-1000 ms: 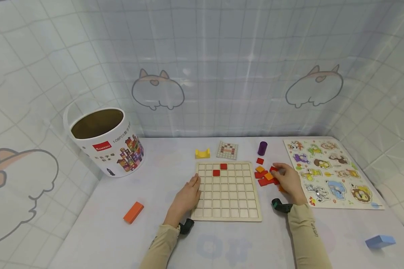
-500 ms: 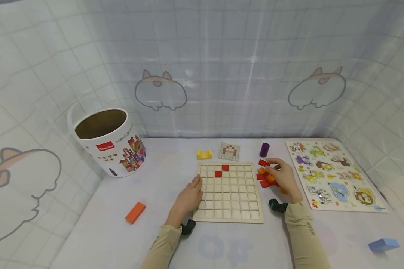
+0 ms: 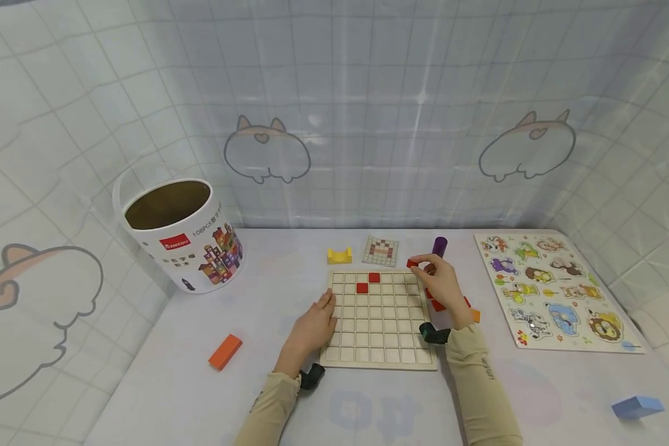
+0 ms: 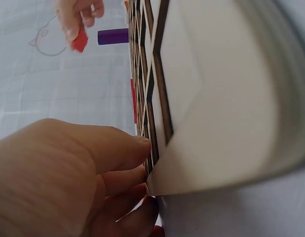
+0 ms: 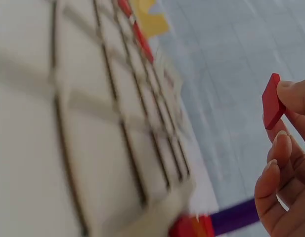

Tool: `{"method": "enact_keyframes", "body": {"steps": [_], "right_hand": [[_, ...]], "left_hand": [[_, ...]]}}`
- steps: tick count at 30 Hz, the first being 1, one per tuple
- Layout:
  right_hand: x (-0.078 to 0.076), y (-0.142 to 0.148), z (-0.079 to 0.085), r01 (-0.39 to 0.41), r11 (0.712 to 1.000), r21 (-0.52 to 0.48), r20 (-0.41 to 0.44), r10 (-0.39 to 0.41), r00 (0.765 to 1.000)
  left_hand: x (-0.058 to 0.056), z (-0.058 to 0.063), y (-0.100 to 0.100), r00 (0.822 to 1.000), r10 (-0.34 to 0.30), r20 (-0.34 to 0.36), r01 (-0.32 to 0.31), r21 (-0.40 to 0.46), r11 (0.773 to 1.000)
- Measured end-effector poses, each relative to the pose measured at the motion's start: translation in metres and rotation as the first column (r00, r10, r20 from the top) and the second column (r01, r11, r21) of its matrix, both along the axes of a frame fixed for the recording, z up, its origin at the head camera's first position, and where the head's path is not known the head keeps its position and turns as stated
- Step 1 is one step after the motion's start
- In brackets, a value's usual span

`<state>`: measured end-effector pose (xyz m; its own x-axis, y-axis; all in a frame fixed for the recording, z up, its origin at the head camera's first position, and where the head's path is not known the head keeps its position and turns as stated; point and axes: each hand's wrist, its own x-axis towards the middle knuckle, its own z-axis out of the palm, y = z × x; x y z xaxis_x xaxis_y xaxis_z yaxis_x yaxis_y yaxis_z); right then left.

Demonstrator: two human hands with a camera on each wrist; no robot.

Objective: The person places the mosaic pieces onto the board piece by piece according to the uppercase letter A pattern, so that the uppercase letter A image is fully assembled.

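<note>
A wooden grid board [image 3: 376, 322] lies in the middle of the table with two red square tiles, the nearer [image 3: 362, 288] and the farther [image 3: 374, 277], set in its upper cells. My left hand [image 3: 314, 325] rests along the board's left edge, thumb and fingertips touching it. Between thumb and index finger my right hand [image 3: 445, 285] pinches another red square tile [image 5: 272, 101], raised above the board's far right corner. Partly hidden under that hand are more red tiles [image 3: 438, 305] and an orange tile [image 3: 476, 316], right of the board.
Behind the board are a small pattern card [image 3: 380, 251], a yellow notched block [image 3: 339, 256] and a purple cylinder [image 3: 439, 246]. A white bucket [image 3: 192, 248] and an orange block [image 3: 225, 352] stand left. An animal puzzle board [image 3: 557, 291] and blue block [image 3: 638, 407] are right.
My right hand has left the loose tiles with a red one and moved left and up to the board's far right corner. My left hand keeps its place on the board's edge.
</note>
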<state>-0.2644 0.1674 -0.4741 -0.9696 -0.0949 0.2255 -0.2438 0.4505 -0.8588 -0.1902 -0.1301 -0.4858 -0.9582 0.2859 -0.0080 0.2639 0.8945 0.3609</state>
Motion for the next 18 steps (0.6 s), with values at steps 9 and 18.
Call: {"method": "enact_keyframes", "body": {"steps": [9,18], "right_hand": [[-0.010,-0.031,-0.008,-0.076,0.997,0.005,0.111,0.075,0.991],[-0.011,-0.040,-0.021,-0.126,0.992,0.025,0.102,0.123,0.987]], "left_hand": [[0.000,0.001,-0.002,1.000,0.026,0.016,-0.027,0.021,0.999],[0.001,0.000,0.000,1.000,0.019,0.021,-0.019,0.010,1.000]]}}
